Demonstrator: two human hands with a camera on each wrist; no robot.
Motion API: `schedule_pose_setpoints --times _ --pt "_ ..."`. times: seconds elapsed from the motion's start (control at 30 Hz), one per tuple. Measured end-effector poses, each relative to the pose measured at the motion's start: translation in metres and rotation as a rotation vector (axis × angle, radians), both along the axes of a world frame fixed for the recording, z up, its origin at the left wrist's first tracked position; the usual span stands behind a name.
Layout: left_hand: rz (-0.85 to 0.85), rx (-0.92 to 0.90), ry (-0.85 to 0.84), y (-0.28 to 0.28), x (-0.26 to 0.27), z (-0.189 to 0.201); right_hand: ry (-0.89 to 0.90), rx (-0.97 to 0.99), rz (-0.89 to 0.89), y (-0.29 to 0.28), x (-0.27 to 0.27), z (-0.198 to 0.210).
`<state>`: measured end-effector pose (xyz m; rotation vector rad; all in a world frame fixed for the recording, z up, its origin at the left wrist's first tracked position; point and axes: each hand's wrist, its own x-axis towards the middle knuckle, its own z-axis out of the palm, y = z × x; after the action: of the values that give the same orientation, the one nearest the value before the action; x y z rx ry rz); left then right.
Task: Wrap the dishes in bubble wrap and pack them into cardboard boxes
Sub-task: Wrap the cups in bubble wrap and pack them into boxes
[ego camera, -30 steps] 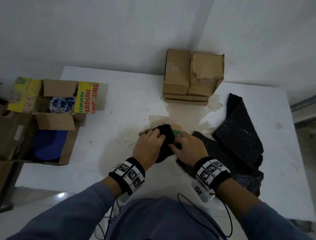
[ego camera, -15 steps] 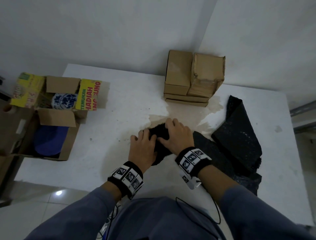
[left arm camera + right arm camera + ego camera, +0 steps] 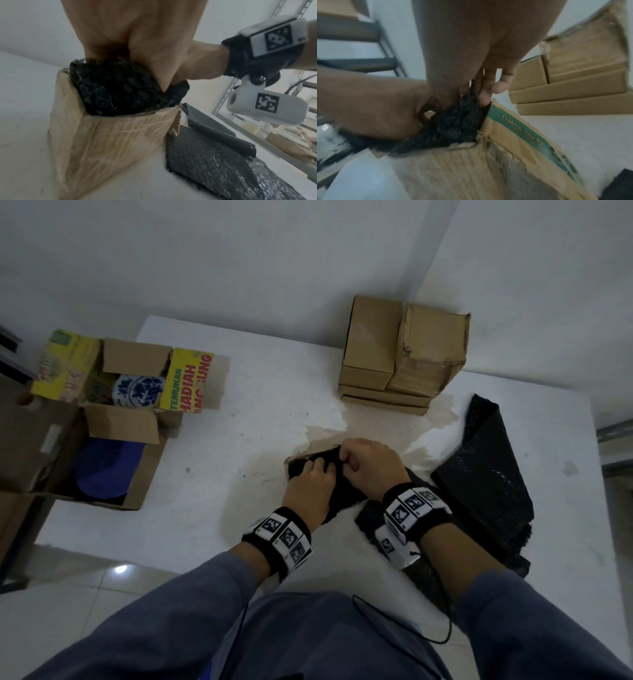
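Bubble-wrap bundle [image 3: 120, 94] in box [image 3: 111, 142], under left hand [image 3: 308, 494] and right hand [image 3: 371, 465]

White table [image 3: 257, 412] (stained brown) stands beside metal shelving [image 3: 225, 97]

A fold of black bubble wrap [image 3: 453, 125] was pinched by the fingers [image 3: 488, 86] of the right hand [image 3: 471, 40] and gripped from the side by the left hand [image 3: 373, 108]. The wrap was seated inside a worn, green-banded cardboard box [image 3: 471, 169] on a white table [image 3: 582, 129]. Stacked boxes [image 3: 570, 86] were seen behind.
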<state>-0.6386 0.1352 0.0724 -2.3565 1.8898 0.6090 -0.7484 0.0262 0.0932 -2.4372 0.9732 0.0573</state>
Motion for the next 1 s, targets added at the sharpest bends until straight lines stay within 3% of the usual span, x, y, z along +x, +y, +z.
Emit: schedule_pose_setpoints --times 0.1,0.27,0.47,0.6,0.87,1.0 --pt "0.052 -0.001 0.053 0.003 -0.004 -0.006 0.131 -0.107 0.305 0.004 -0.007 0.003" --pt "0.04 -0.022 0.01 0.014 0.003 -0.003 0.407 -0.301 0.396 0.022 -0.001 0.009" --pt "-0.06 0.062 -0.192 0.005 0.012 0.007 0.673 -0.395 0.35 0.029 0.019 0.015" --pt "-0.103 0.069 -0.206 0.0 0.017 0.004 0.814 -0.327 0.314 0.03 0.031 0.007" --pt "-0.261 0.139 -0.32 0.0 0.018 -0.004 0.879 -0.308 0.264 0.025 0.031 -0.017" --pt "-0.261 0.169 -0.359 -0.003 0.011 0.001 0.902 -0.307 0.186 0.025 0.031 -0.02"
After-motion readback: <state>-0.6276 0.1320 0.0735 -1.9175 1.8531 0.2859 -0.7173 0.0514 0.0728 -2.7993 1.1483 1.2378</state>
